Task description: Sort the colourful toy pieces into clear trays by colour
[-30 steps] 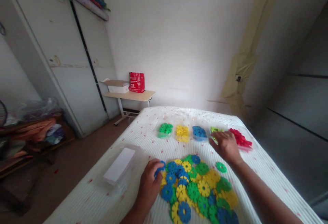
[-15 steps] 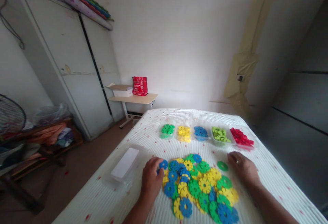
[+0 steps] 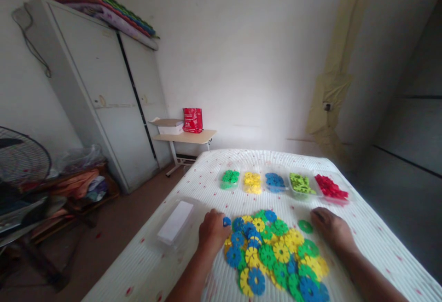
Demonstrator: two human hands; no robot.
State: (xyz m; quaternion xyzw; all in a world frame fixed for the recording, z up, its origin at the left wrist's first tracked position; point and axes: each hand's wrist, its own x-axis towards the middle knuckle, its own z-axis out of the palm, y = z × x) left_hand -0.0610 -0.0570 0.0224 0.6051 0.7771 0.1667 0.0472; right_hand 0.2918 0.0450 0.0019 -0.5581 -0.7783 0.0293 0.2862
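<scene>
A loose heap of blue, green and yellow notched plastic discs (image 3: 281, 250) lies on the table in front of me. At its left edge my left hand (image 3: 212, 230) is closed, palm down, with a blue notched disc (image 3: 226, 222) at its fingertips. The hand covers part of that disc. My right hand (image 3: 331, 229) rests on the table right of the heap, its fingers curled together and their tips hidden. Just left of it lies a single green notched disc (image 3: 305, 226), apart from its fingers.
Clear tubs stand in a row behind the heap, holding green (image 3: 230, 177), yellow (image 3: 252, 181), blue (image 3: 275, 181), lime (image 3: 301, 183) and red pieces (image 3: 330, 187). A clear container with a white block (image 3: 176, 221) lies left. Beyond are a side table (image 3: 196, 136) and a cabinet (image 3: 93, 81).
The whole view has shifted slightly right and down. My left hand has turned further over the blue disc, hiding the thumb. My right hand has hardly moved.
</scene>
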